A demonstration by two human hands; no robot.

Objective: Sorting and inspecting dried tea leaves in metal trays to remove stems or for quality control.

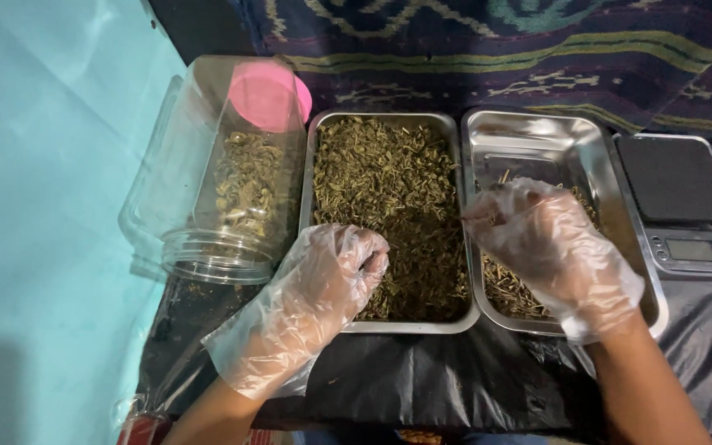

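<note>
Nearest the camera: left hand (311,309), in a loose clear plastic glove, fingers curled together at the near right corner of the full steel tray (316,169), fingertips dipping into the dried green-brown herb (389,189); whether pinching anything, cannot tell. Just beyond and right: right hand (554,255), gloved too, over the second steel tray (595,152), thumb and forefinger pinched on a thin pale stem (473,218) pointing left toward the full tray. Beneath it, a small heap of sorted stems (508,288). Farther left, a tipped clear jar (208,198); far right, a digital scale (681,202).
</note>
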